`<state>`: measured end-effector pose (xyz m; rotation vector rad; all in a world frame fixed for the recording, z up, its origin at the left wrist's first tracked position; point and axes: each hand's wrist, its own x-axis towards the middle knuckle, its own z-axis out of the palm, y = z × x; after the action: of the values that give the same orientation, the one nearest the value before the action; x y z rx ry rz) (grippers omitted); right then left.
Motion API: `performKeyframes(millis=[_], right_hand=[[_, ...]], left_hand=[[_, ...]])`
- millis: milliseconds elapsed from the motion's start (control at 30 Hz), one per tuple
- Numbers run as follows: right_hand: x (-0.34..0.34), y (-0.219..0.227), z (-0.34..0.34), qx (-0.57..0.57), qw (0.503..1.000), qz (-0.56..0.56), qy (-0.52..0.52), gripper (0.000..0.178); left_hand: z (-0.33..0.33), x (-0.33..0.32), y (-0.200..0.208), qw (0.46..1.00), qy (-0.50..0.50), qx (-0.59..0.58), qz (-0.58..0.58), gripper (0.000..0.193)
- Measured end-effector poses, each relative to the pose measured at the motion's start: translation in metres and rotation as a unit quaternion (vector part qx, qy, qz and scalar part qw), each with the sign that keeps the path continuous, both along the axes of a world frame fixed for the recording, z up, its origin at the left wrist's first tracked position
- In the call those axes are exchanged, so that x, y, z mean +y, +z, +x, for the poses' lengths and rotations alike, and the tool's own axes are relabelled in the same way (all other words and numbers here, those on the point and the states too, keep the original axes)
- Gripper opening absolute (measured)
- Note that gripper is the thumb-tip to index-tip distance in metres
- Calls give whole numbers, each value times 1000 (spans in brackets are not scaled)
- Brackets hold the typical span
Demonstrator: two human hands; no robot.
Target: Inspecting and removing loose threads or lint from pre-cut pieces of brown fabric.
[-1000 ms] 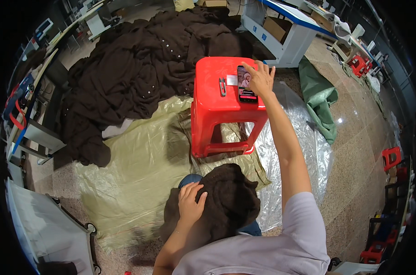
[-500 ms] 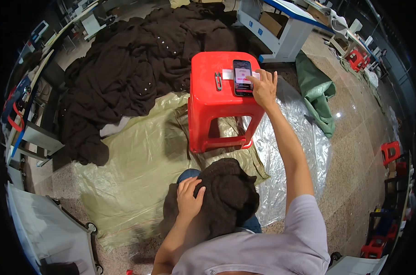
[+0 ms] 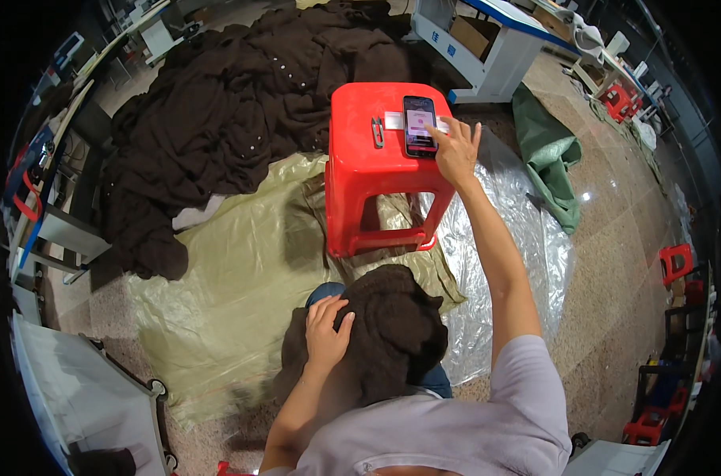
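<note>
A dark smartphone [image 3: 420, 127] with a lit, pinkish screen lies face up on the red plastic stool [image 3: 360, 101]. My right hand [image 3: 456, 152] reaches over the stool's right side, index fingertip at the screen, other fingers spread. Partly under the phone is a white strip [image 3: 393, 120]. Small thread snips [image 3: 378, 133] rest to the left of it. Across my lap is a bunched dark brown fabric piece [image 3: 396, 329], apparently knitted. On its left part lies my left hand [image 3: 327, 329], fingers stretched and slightly apart, not gripping.
Beyond the stool, a large heap of dark brown garments [image 3: 217, 119] with pale buttons covers the floor at left. Yellowish plastic sheeting [image 3: 225, 317] and clear sheeting [image 3: 507, 278] lie below. A white-and-blue table [image 3: 495, 67] stands behind; a wheeled grey panel [image 3: 90, 389] is at near left.
The stool and everything on it appear slightly higher in the picture. My right index finger stays at the phone screen, and my left hand keeps resting on the fabric.
</note>
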<state>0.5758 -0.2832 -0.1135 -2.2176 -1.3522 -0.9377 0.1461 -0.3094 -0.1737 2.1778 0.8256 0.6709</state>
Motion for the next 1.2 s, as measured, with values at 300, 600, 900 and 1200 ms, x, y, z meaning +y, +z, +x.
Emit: performKeyframes(millis=[300,600,900,1200], right_hand=[[-109,-26,-94,228,963,129,61,34],[-236,-110,-197,486,873,14,40,25],[-233,-200,-187,456,872,-180,-16,48],[-277,-241,-169,779,627,35,-12,21]], left_hand=[[-33,-43,72,994,4,-106,-1,18],[-58,-85,55,997,18,-36,-63,10],[-12,-124,74,960,-219,167,40,46],[-45,-92,47,991,-2,-67,-113,22]])
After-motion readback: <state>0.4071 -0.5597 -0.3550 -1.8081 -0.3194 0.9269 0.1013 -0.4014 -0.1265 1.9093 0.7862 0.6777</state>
